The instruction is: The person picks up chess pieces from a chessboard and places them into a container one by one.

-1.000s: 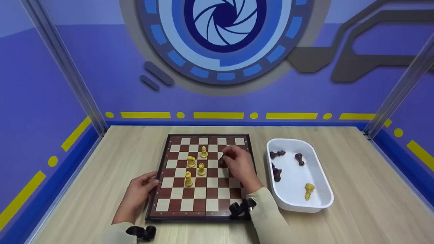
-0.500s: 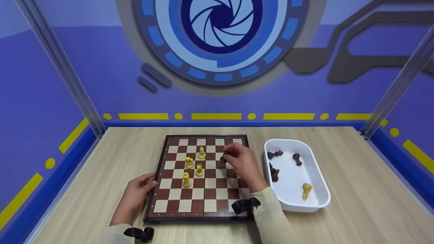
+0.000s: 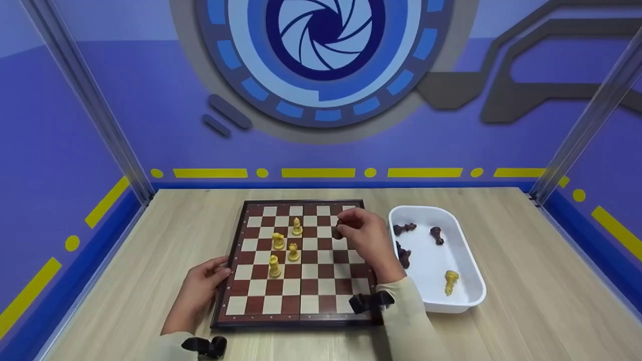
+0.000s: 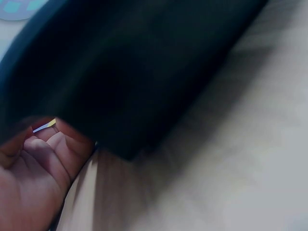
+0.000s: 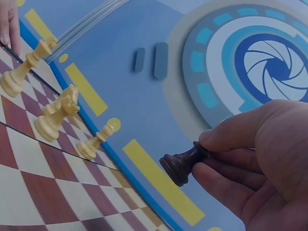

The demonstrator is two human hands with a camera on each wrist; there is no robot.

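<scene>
My right hand [image 3: 371, 238] pinches a dark brown chess piece [image 5: 180, 163] by its top between thumb and fingers. The piece's round base points away from the hand, tilted, above the chessboard [image 3: 326, 286]; its head is hidden. At the board's left edge, my left hand [image 3: 198, 286] grips the rim with thumb and fingers. Standing on the left half of the board are several pale yellow pieces, among them a knight [image 3: 278, 241] and a bishop [image 3: 297, 226]. In the left wrist view the board's dark side [image 4: 134, 77] fills much of the picture beside the hand.
To the right of the board stands a white tray [image 3: 454, 309]. In it lie several dark pieces, one of them [image 3: 437, 235] near the back, and a yellow piece [image 3: 451, 282]. A blue printed wall [image 3: 321, 145] closes off the table's back edge.
My right hand has lifted the dark piece off the board and shifted right with it. My left hand stays at the board's edge; the head view has drifted slightly.
</scene>
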